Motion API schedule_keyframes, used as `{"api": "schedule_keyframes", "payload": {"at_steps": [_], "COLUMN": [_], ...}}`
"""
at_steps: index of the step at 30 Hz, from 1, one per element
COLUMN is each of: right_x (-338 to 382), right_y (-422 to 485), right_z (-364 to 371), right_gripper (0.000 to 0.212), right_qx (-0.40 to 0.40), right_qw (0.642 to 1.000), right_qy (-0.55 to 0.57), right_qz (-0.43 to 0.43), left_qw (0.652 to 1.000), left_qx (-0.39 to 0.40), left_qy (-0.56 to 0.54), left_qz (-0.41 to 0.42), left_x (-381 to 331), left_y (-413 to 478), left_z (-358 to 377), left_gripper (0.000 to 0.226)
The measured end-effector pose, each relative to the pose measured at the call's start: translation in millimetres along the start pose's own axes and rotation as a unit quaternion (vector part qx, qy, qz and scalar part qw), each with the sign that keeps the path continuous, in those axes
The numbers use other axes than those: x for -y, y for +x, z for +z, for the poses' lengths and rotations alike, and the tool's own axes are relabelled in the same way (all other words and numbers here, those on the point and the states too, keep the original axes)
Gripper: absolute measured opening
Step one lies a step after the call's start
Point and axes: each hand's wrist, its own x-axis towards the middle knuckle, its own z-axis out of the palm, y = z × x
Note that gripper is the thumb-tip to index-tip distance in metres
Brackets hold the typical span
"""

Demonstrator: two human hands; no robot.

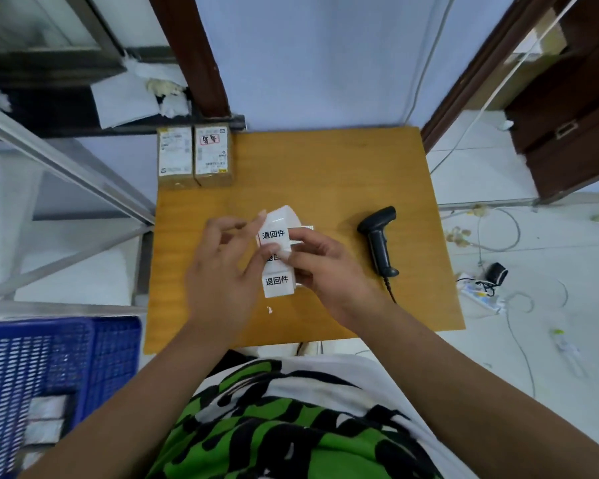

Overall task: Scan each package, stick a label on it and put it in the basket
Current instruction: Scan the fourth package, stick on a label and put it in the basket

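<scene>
Bearing black characters, the white label strip [276, 281] bends.

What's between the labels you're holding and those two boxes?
Only bare table separates the label strip from the boxes, in the head view.

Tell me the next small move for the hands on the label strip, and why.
Probably peel one label free of the label strip. The right hand pinches the strip, and the left hand has its thumb at the strip's middle. The scanner lies apart from both hands, and two packages wait at the far corner of the table.
</scene>
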Motion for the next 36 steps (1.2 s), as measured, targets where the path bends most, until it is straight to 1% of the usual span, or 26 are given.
{"api": "schedule_keyframes", "payload": {"at_steps": [1,2,3,4,5,7,10,13,14,17,19,21,22,23,24,25,26,27,28,29,31,32,34,35,36], "right_x": [2,3,3,4,4,2,2,2,2,-2,-5,-9,-12,-18,-23,-30,-36,-42,-47,-53,-62,-66,-73,-77,-80], "right_y": [-2,-4,-5,-4,-4,0,5,6,6,4,4,5,6,9,12,16,20,24,29,35,45,49,54,55,57], "right_z": [1,2,3,3,4,4,6,7,7,6,4,1,-2,-7,-13,-22,-32,-43,-55,-68,-90,-100,-112,-114,-114], "right_gripper": [0.012,0.02,0.033,0.041,0.043,0.042,0.039,0.023,0.023,0.034,0.033,0.03,0.027,0.023,0.021,0.022,0.027,0.029,0.027,0.024,0.018,0.019,0.029,0.034,0.037], "right_qx": [-0.003,-0.013,-0.026,-0.037,-0.047,-0.061,-0.084,-0.081,-0.082,-0.1,-0.116,-0.136,-0.152,-0.177,-0.216,-0.261,-0.296,-0.319,-0.336,-0.348,-0.362,-0.366,-0.358,-0.358,-0.367], "right_qw": [1.0,0.999,0.998,0.998,0.998,0.998,0.995,0.991,0.989,0.984,0.979,0.974,0.971,0.968,0.965,0.961,0.952,0.938,0.918,0.901,0.877,0.868,0.85,0.836,0.819], "right_qy": [0.023,0.041,0.049,0.039,0.024,-0.001,0.015,0.056,0.068,0.088,0.093,0.103,0.11,0.108,0.093,0.038,-0.043,-0.133,-0.206,-0.259,-0.313,-0.333,-0.384,-0.415,-0.441], "right_qz": [0.012,0.023,0.032,0.034,0.033,0.03,0.051,0.094,0.105,0.122,0.137,0.151,0.149,0.138,0.118,0.087,0.059,0.039,0.031,0.033,0.041,0.042,0.043,0.027,-0.01], "left_qw": [1.0,0.999,0.999,0.998,0.998,0.997,0.992,0.982,0.978,0.959,0.944,0.935,0.94,0.954,0.972,0.984,0.98,0.96,0.932,0.906,0.87,0.86,0.85,0.846,0.839], "left_qx": [0.01,0.023,0.035,0.041,0.038,0.003,-0.068,-0.101,-0.104,-0.107,-0.102,-0.081,-0.062,-0.035,-0.002,0.027,0.044,0.053,0.057,0.064,0.077,0.077,0.075,0.074,0.073], "left_qy": [-0.003,-0.008,-0.008,0.0,0.014,0.039,0.062,0.074,0.082,0.119,0.134,0.123,0.095,0.039,-0.039,-0.123,-0.192,-0.244,-0.278,-0.302,-0.331,-0.337,-0.338,-0.335,-0.334], "left_qz": [0.013,0.024,0.031,0.039,0.049,0.063,0.08,0.139,0.163,0.235,0.285,0.321,0.321,0.297,0.233,0.127,-0.003,-0.127,-0.223,-0.289,-0.358,-0.375,-0.397,-0.408,-0.424], "left_x": [0,-1,-2,-3,-4,-4,-4,-5,-4,2,8,14,16,15,10,4,-1,-3,-2,3,15,21,28,30,32], "left_y": [-2,-5,-7,-10,-12,-16,-21,-23,-22,-21,-19,-19,-21,-22,-24,-25,-24,-21,-18,-15,-10,-8,-8,-8,-8], "left_z": [2,2,3,3,3,4,8,7,6,8,12,17,20,24,26,29,33,38,45,51,64,70,81,86,91], "left_gripper": [0.041,0.04,0.038,0.035,0.033,0.03,0.023,0.015,0.012,0.013,0.013,0.012,0.01,0.01,0.01,0.011,0.013,0.015,0.017,0.019,0.022,0.021,0.015,0.012,0.009]}}
